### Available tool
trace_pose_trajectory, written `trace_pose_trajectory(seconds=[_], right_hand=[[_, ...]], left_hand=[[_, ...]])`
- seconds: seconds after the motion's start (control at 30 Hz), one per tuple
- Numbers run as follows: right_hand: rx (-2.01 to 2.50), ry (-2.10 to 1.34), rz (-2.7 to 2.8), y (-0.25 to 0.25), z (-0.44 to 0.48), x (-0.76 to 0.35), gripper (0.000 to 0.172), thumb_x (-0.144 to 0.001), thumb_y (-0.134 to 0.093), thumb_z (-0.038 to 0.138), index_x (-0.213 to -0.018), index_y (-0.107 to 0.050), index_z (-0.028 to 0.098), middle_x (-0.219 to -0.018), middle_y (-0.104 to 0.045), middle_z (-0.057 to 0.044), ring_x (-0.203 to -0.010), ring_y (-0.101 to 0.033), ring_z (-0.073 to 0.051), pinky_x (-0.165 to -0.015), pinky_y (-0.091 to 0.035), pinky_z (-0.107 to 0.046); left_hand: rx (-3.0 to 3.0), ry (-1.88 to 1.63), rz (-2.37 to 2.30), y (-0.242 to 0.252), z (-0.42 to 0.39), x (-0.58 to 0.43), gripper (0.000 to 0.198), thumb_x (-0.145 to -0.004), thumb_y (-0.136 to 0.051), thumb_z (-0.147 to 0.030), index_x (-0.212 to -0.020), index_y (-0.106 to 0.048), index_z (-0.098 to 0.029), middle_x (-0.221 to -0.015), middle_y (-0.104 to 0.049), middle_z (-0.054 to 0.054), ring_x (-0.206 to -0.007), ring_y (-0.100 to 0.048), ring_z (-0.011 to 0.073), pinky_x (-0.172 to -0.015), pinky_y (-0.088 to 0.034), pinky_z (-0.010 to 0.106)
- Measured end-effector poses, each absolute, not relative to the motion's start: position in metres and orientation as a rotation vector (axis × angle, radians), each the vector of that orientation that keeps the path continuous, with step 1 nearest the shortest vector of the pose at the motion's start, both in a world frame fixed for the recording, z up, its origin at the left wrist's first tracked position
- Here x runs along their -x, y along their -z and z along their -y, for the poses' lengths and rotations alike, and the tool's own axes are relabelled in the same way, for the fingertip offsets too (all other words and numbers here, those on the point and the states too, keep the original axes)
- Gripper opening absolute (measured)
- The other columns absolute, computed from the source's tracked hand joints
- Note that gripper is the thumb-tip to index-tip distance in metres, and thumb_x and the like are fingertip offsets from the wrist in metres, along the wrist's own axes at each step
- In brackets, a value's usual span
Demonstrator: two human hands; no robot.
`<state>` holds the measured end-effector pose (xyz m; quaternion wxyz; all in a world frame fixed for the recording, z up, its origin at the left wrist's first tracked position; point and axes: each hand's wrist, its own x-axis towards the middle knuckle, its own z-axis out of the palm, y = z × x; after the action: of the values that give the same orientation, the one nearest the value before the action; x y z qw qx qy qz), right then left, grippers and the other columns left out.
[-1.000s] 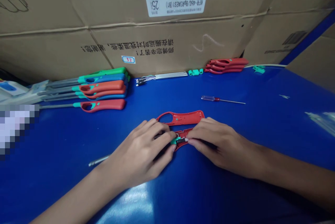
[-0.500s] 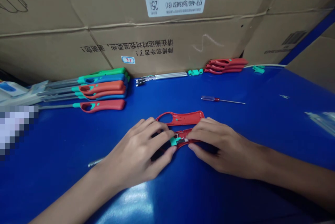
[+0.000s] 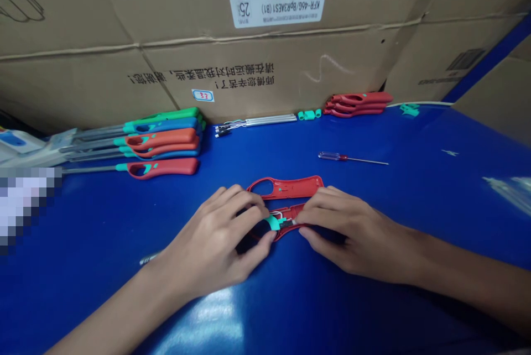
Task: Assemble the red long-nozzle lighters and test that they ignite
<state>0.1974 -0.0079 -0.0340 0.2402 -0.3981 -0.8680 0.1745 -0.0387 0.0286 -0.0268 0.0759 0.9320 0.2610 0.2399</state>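
Note:
Both hands are at the near red lighter handle half, which lies on the blue table with its inside up. My left hand grips its left end, fingers along the far edge and thumb at the near edge. A teal trigger sits in this half beside a small black part and white wires. My right hand is closed around the right end, its fingertips at the black part's end. Just beyond lies the other red handle half, hollow side up.
Assembled lighters are stacked at left. A screwdriver, metal tubes with wires, teal rings, red handle shells and teal triggers lie farther back. A cardboard box stands behind the table.
My left fingers and thumb have drawn back slightly to the left, showing more of the teal trigger and white wires. My right hand stays about where it was.

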Motion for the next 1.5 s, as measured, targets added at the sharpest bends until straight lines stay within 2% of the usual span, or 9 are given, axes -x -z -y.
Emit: trace_pose_trajectory(seconds=[0.13,0.37,0.6,0.7,0.87,1.1,1.3,1.5], right_hand=[[1.104,-0.471,2.391,0.033,0.009,-0.198,0.016,-0.093,-0.051,0.018,-0.089,-0.066,0.016,-0.082,-0.061,-0.003,-0.078,-0.053,-0.013,-0.079,-0.042,-0.03],[1.104,-0.48,2.434,0.032,0.009,-0.198,0.018,-0.093,-0.05,0.017,-0.086,-0.067,0.016,-0.085,-0.06,-0.003,-0.081,-0.052,-0.013,-0.08,-0.042,-0.028],[1.022,-0.223,2.555,0.034,0.01,-0.199,0.018,-0.092,-0.05,0.017,-0.082,-0.065,0.014,-0.087,-0.059,-0.006,-0.08,-0.05,-0.016,-0.076,-0.042,-0.032],[0.991,-0.126,2.638,0.034,0.01,-0.198,0.017,-0.092,-0.049,0.018,-0.085,-0.064,0.014,-0.088,-0.059,-0.008,-0.08,-0.051,-0.018,-0.076,-0.042,-0.035],[1.062,-0.164,2.607,0.033,0.01,-0.196,0.018,-0.094,-0.046,0.021,-0.094,-0.064,0.016,-0.089,-0.059,-0.006,-0.083,-0.053,-0.018,-0.08,-0.042,-0.036],[1.001,-0.116,2.667,0.027,0.014,-0.195,0.02,-0.092,-0.05,0.021,-0.101,-0.067,0.018,-0.086,-0.059,-0.006,-0.081,-0.051,-0.018,-0.077,-0.041,-0.035],[0.953,-0.187,2.667,0.021,0.019,-0.197,0.021,-0.094,-0.046,0.018,-0.092,-0.067,0.014,-0.078,-0.06,-0.004,-0.073,-0.051,-0.016,-0.073,-0.044,-0.033],[0.948,-0.276,2.461,0.02,0.016,-0.197,0.017,-0.091,-0.052,0.016,-0.084,-0.067,0.013,-0.083,-0.062,-0.006,-0.079,-0.054,-0.015,-0.079,-0.045,-0.03]], left_hand=[[-2.757,-0.756,-0.796,0.028,-0.029,0.038,0.011,-0.084,-0.063,-0.021,-0.093,-0.065,-0.014,-0.093,-0.067,0.006,-0.084,-0.061,0.0196,-0.08,-0.05,0.04],[-2.668,-0.756,-0.787,0.03,-0.029,0.038,0.012,-0.083,-0.064,-0.02,-0.094,-0.066,-0.015,-0.094,-0.067,0.006,-0.084,-0.06,0.0191,-0.076,-0.051,0.038],[-2.663,-0.691,-0.833,0.029,-0.028,0.039,0.012,-0.084,-0.062,-0.021,-0.093,-0.064,-0.015,-0.093,-0.068,0.006,-0.084,-0.061,0.0206,-0.079,-0.049,0.041],[-2.674,-0.662,-0.848,0.028,-0.028,0.038,0.011,-0.084,-0.061,-0.022,-0.093,-0.064,-0.016,-0.092,-0.068,0.005,-0.084,-0.061,0.0209,-0.079,-0.049,0.041],[-2.676,-0.655,-0.869,0.027,-0.028,0.038,0.011,-0.084,-0.061,-0.023,-0.093,-0.064,-0.017,-0.093,-0.069,0.005,-0.083,-0.061,0.0211,-0.079,-0.048,0.041],[-2.655,-0.675,-0.792,0.027,-0.028,0.039,0.012,-0.085,-0.061,-0.02,-0.095,-0.064,-0.016,-0.091,-0.068,0.005,-0.085,-0.062,0.02,-0.078,-0.05,0.038],[-2.693,-0.63,-0.678,0.023,-0.025,0.038,0.012,-0.085,-0.061,-0.02,-0.096,-0.066,-0.017,-0.089,-0.068,0.005,-0.085,-0.063,0.0194,-0.084,-0.05,0.039],[-2.666,-0.623,-0.57,0.02,-0.022,0.036,0.012,-0.085,-0.062,-0.019,-0.097,-0.065,-0.017,-0.089,-0.068,0.004,-0.082,-0.063,0.0167,-0.081,-0.051,0.034]])
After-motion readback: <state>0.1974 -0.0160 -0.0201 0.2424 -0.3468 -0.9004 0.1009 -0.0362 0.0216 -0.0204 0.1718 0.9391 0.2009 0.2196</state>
